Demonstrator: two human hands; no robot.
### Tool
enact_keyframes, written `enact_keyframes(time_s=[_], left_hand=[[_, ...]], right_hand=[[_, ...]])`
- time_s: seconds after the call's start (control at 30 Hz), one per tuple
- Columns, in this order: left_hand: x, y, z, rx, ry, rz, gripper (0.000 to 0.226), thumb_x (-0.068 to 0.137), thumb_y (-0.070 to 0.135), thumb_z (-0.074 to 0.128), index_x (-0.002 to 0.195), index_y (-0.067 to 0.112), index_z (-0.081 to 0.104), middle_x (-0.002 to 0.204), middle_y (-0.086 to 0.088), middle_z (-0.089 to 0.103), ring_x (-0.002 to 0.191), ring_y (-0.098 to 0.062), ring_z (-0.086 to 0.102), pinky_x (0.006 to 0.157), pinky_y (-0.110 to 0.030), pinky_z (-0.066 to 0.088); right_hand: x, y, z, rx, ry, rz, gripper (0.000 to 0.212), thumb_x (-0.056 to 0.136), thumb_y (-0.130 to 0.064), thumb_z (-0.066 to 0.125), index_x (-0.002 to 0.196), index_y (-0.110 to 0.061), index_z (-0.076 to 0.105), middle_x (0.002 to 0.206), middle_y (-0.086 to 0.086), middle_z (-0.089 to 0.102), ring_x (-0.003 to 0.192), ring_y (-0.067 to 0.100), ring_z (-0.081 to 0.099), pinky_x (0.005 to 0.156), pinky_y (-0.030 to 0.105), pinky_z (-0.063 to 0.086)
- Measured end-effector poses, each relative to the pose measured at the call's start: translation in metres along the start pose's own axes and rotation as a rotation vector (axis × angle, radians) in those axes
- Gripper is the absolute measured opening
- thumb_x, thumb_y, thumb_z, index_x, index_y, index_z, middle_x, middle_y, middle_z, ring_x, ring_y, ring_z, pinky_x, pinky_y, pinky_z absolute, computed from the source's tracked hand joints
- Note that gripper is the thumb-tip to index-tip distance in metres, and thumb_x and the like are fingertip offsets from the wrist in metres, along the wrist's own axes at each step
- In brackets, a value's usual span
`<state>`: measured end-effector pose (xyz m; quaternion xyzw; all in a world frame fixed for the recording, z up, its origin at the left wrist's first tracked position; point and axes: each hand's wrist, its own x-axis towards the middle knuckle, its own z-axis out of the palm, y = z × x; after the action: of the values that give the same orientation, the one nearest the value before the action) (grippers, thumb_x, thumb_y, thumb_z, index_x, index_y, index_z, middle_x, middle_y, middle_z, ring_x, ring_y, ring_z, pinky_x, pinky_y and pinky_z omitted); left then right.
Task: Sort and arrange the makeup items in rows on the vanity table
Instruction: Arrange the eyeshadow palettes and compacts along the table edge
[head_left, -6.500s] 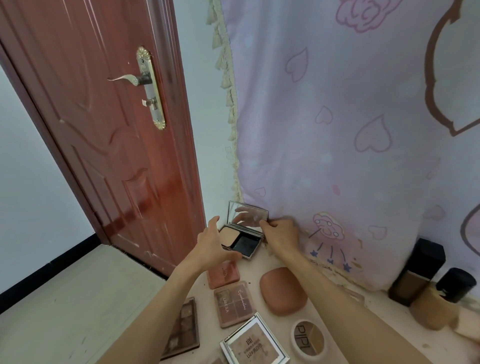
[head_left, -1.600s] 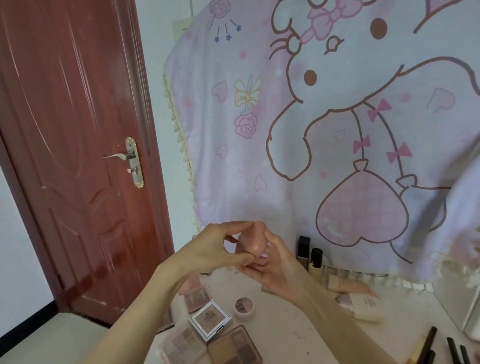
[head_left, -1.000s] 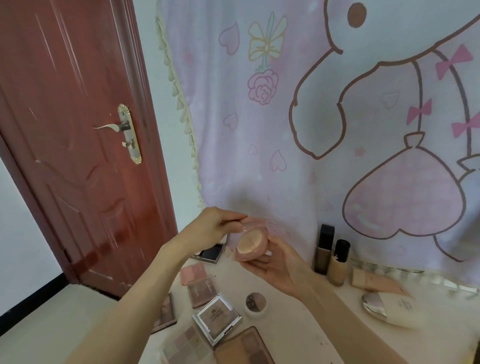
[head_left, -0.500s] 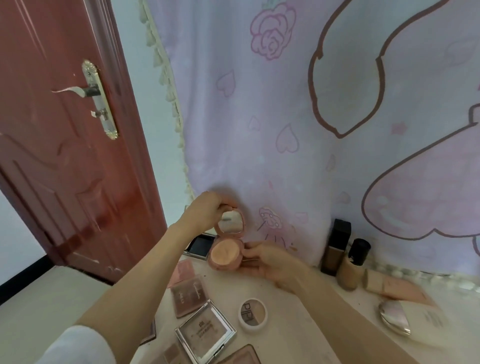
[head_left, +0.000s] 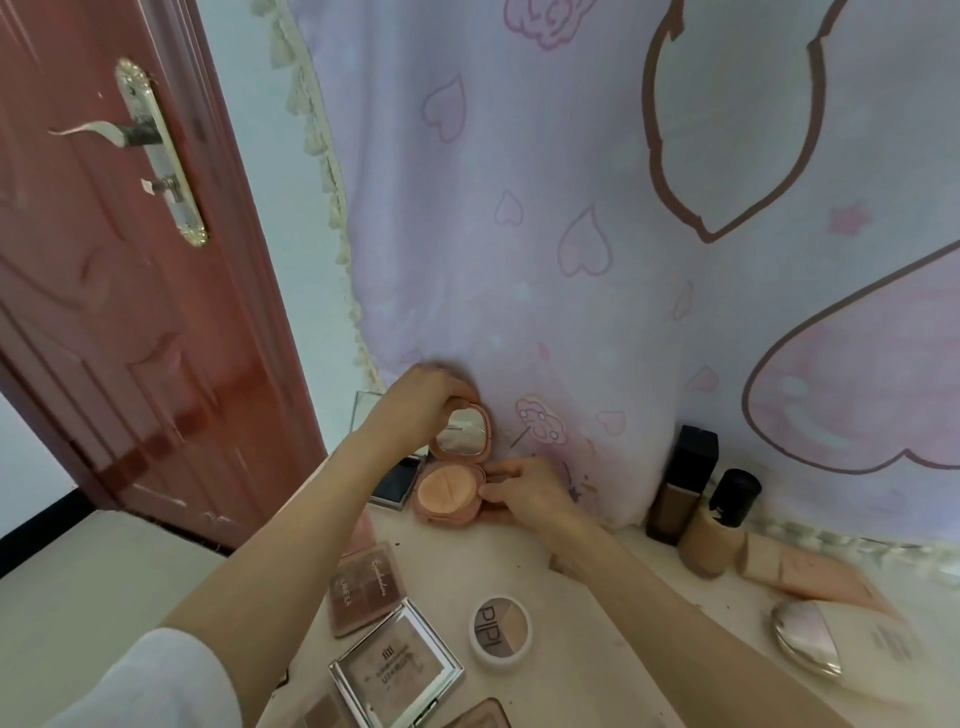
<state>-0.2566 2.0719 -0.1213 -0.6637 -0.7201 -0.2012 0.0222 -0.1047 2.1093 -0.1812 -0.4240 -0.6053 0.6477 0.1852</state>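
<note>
The left hand (head_left: 415, 402) grips the raised lid of the open pink compact (head_left: 452, 467) at the table's (head_left: 597, 613) far edge. The right hand (head_left: 524, 491) pinches the base's right side, fingers curled.

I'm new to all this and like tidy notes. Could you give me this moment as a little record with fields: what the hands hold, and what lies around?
Left hand: grips the raised mirror lid of the pink compact
Right hand: holds the compact's base at its side
Compact: open, at the back of the vanity table
Beside it: open black compact, to its left
Near front: round duo pot, silver-framed palette
Right: two foundation bottles
</note>
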Motion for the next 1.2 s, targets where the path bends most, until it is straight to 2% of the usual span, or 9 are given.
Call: enact_keyframes(time_s=[0.2,0.4,0.53,0.6,0.73,0.93,0.97,1.03,1.2], left_hand=[[-0.008,0.000,0.006,-0.142,0.106,-0.063,0.016,0.088,0.007,0.057,0.096,0.004,0.071,0.103,-0.009,0.059,0.094,-0.022,0.056,0.082,-0.028,0.042],[-0.018,0.003,0.005,-0.099,0.036,-0.025,0.023,0.093,0.015,0.052,0.108,0.009,0.068,0.110,-0.004,0.059,0.097,-0.019,0.056,0.082,-0.025,0.040],[-0.029,0.003,0.004,-0.035,0.002,-0.030,0.030,0.095,0.018,0.047,0.123,0.015,0.059,0.127,0.000,0.054,0.108,-0.020,0.054,0.091,-0.034,0.043],[-0.033,0.004,0.004,-0.036,-0.018,-0.044,0.034,0.095,0.018,0.047,0.128,0.017,0.054,0.133,0.001,0.051,0.112,-0.020,0.053,0.092,-0.031,0.041],[-0.038,0.008,0.003,-0.012,-0.085,-0.040,0.041,0.095,0.016,0.047,0.136,0.018,0.045,0.143,0.001,0.043,0.120,-0.021,0.049,0.097,-0.024,0.033],[-0.049,0.023,-0.004,-0.034,-0.147,-0.054,0.048,0.095,0.017,0.047,0.142,0.015,0.034,0.149,-0.002,0.033,0.128,-0.020,0.041,0.104,-0.024,0.027],[-0.054,0.027,-0.004,-0.046,-0.131,-0.066,0.048,0.095,0.019,0.047,0.141,0.015,0.035,0.148,-0.003,0.035,0.127,-0.020,0.042,0.102,-0.023,0.027],[-0.067,0.034,-0.003,-0.066,-0.112,-0.091,0.045,0.095,0.022,0.048,0.139,0.016,0.039,0.143,-0.005,0.041,0.125,-0.021,0.042,0.099,-0.023,0.028],[-0.107,0.059,0.006,-0.172,-0.102,-0.043,0.029,0.090,0.016,0.056,0.119,0.012,0.060,0.122,-0.005,0.058,0.114,-0.019,0.050,0.096,-0.017,0.033]], right_hand=[[-0.006,0.002,0.004,-0.059,0.076,-0.065,0.024,0.081,0.009,0.062,0.104,0.004,0.066,0.103,0.020,0.068,0.091,0.028,0.066,0.086,0.041,0.054],[-0.022,0.002,0.002,-0.353,0.122,-0.244,0.018,0.082,-0.010,0.066,0.098,-0.005,0.072,0.096,0.013,0.072,0.083,0.021,0.065,0.086,0.036,0.052],[-0.033,0.000,0.005,-0.518,0.005,-0.381,0.017,0.071,-0.023,0.076,0.071,-0.035,0.064,0.063,-0.010,0.061,0.058,-0.001,0.054,0.055,0.011,0.041],[-0.032,0.000,0.006,-0.578,0.026,-0.396,0.024,0.069,-0.024,0.077,0.062,-0.028,0.054,0.058,-0.010,0.053,0.052,0.000,0.045,0.049,0.014,0.032],[-0.031,-0.001,0.009,-0.677,0.039,-0.407,0.013,0.073,-0.016,0.074,0.079,-0.009,0.066,0.073,0.005,0.055,0.067,0.017,0.048,0.055,0.026,0.030],[-0.043,-0.003,0.003,-0.678,0.056,-0.370,0.014,0.080,-0.017,0.068,0.072,-0.021,0.057,0.085,0.007,0.058,0.079,0.019,0.051,0.065,0.027,0.035],[-0.046,-0.002,-0.001,-0.671,0.070,-0.369,0.007,0.084,-0.018,0.065,0.089,-0.014,0.065,0.096,0.009,0.063,0.087,0.020,0.056,0.072,0.027,0.039],[-0.056,-0.001,-0.011,-0.663,0.106,-0.353,0.031,0.090,-0.018,0.058,0.118,-0.005,0.061,0.118,0.009,0.063,0.104,0.020,0.059,0.084,0.022,0.039],[-0.087,0.010,-0.037,-0.700,0.083,-0.359,0.025,0.093,-0.017,0.054,0.115,-0.013,0.065,0.117,0.001,0.065,0.098,0.008,0.057,0.082,0.012,0.036]])
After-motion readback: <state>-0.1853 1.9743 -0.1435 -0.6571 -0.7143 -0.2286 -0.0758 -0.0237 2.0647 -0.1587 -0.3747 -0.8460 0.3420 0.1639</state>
